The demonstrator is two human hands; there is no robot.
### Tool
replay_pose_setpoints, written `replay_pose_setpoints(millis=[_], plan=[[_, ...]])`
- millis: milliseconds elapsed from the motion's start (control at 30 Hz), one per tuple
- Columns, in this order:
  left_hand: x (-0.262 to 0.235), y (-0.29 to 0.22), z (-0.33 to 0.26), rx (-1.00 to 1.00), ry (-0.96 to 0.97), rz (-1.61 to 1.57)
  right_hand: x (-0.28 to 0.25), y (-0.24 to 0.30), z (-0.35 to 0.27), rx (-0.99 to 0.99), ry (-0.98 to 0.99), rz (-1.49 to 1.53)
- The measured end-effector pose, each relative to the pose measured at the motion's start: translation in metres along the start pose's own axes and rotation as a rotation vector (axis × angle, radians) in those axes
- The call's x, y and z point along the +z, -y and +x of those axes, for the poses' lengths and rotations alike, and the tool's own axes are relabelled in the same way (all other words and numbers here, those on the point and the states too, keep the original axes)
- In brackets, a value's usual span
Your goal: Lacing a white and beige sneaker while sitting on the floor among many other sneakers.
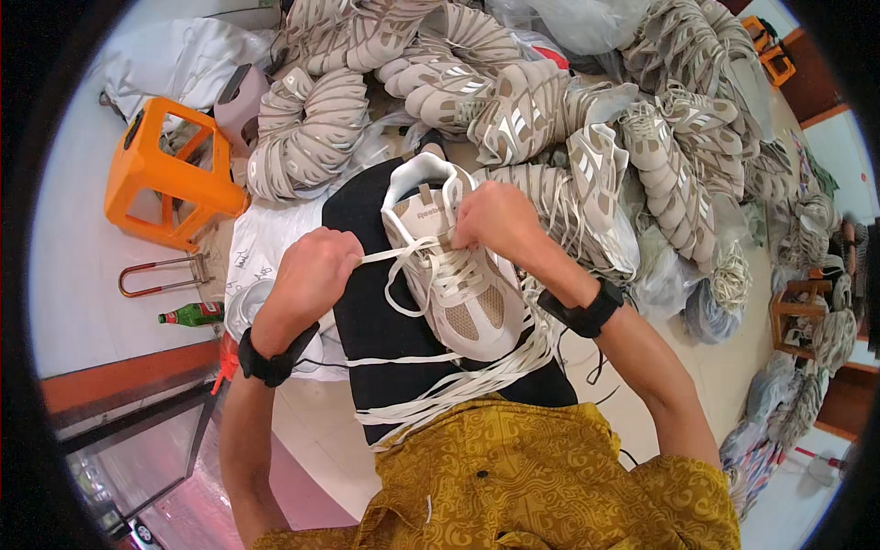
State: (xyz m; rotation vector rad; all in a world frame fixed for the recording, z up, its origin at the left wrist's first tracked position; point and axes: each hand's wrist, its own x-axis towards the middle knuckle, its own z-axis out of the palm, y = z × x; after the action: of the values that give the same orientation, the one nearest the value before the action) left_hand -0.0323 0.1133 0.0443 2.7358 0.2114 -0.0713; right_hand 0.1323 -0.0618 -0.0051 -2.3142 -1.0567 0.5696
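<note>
A beige and white sneaker (467, 307) lies on my black-clad lap (376, 321), toe toward me. My left hand (312, 275) is closed on the end of a cream shoelace (394, 252) that runs from the shoe's eyelets out to the left. My right hand (495, 218) pinches the lace at the upper eyelets, next to the tongue. A bundle of loose cream laces (477, 376) drapes across my lap below the shoe. Both wrists wear black bands.
Piles of the same beige sneakers (513, 110) fill the floor ahead and to the right. An orange plastic stool (165, 174) stands at the left, with a metal U-shaped bar (160, 273) and a green bottle (192, 314) near it. White plastic bags (183, 60) lie behind.
</note>
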Motion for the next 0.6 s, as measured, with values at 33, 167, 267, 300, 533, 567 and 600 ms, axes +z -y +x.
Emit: replay_pose_setpoints(millis=[33,167,267,300,533,567,600], plan=[[-0.001,0.001,0.0,0.013,-0.007,0.004,-0.001,-0.001,0.0,-0.012,0.008,-0.014],[-0.002,-0.001,0.0,-0.039,0.025,-0.02,-0.002,-0.003,-0.012,-0.073,-0.013,0.122],[-0.005,-0.001,0.002,-0.044,0.063,-0.077,0.003,0.0,-0.022,-0.198,-0.164,-0.062],[-0.006,-0.001,0.002,-0.046,0.066,-0.076,0.004,0.0,-0.022,-0.175,-0.151,-0.07],[-0.019,0.013,-0.005,-0.087,0.024,-0.09,0.013,0.003,-0.013,-0.125,-0.231,-0.046],[-0.019,0.015,-0.006,-0.102,0.045,-0.094,0.011,0.004,-0.012,-0.101,-0.179,-0.061],[-0.019,0.017,-0.007,-0.099,0.065,-0.107,0.008,0.003,-0.011,-0.107,-0.228,-0.077]])
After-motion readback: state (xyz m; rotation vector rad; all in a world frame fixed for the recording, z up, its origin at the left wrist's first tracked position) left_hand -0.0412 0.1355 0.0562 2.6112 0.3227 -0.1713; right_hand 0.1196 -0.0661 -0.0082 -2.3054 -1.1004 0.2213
